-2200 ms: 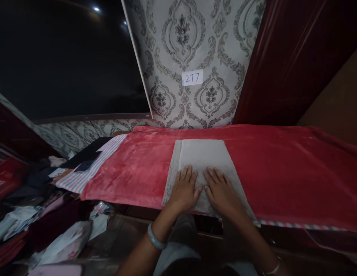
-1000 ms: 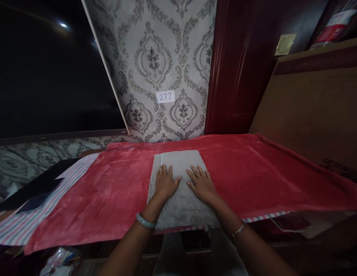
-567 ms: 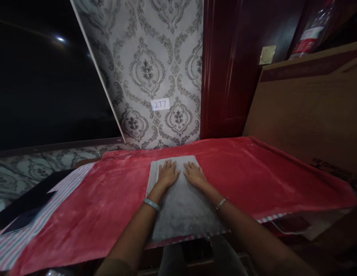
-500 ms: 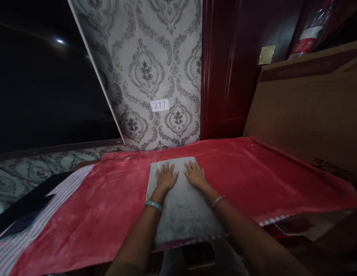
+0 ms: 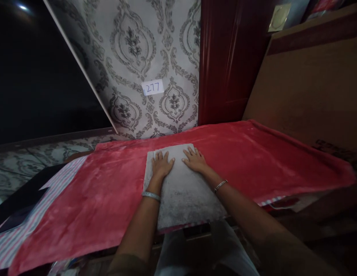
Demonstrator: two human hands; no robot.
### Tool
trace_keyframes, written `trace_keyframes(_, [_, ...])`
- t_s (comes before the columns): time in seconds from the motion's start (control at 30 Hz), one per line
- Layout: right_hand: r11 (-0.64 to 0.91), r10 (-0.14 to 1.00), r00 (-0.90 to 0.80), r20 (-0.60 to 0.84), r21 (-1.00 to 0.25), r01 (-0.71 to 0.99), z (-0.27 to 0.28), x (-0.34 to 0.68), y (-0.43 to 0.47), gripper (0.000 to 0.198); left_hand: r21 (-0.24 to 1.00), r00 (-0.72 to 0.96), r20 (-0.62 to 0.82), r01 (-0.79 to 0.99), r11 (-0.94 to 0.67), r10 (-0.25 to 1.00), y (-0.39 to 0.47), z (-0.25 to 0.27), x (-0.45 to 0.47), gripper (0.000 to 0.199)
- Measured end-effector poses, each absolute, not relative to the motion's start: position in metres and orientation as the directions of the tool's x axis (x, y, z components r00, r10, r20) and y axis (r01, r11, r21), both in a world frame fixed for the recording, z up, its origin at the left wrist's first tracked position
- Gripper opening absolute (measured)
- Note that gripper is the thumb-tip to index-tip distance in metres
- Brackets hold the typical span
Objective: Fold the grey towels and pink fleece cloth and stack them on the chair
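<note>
A grey, soft-looking cloth (image 5: 182,195) lies folded flat into a long rectangle. Beneath it spreads a red plush blanket (image 5: 238,161). Near the cloth's far left corner, my left hand (image 5: 162,165) rests palm down with its fingers spread. My right hand (image 5: 195,159) lies flat at the far right corner, its fingers also apart. Both palms press on the cloth without gripping it. A bracelet is on each wrist.
Striped fabric (image 5: 52,195) shows along the blanket's left side. A large dark screen (image 5: 46,84) leans at the left. Behind is patterned wallpaper with a paper label (image 5: 152,87) reading 277. A big cardboard box (image 5: 311,84) stands at the right.
The camera view has tilted down and shifted slightly, so the wall and label sit higher. Both hands stay flat at the cloth's far corners.
</note>
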State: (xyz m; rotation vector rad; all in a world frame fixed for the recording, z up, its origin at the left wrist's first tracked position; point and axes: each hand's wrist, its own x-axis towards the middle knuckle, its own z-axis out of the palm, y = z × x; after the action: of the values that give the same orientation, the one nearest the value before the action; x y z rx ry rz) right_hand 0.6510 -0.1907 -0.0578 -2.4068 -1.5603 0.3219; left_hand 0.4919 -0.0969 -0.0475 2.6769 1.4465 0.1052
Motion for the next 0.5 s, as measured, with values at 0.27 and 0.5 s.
trace_keyframes(0.27, [-0.246,0.964,0.265,0.004,-0.364,0.898,-0.074,0.628,-0.285,0.075,0.111,0.557,0.103,0.817,-0.566,0.824,-0.102,-0.045,0.491,0.062])
trace_keyframes(0.5, [-0.164,0.911,0.288,0.296,-0.381,0.910,-0.118,0.587,-0.362,0.052,0.137,0.640,0.293,0.708,-0.693,0.711,-0.105,-0.050,0.484,0.042])
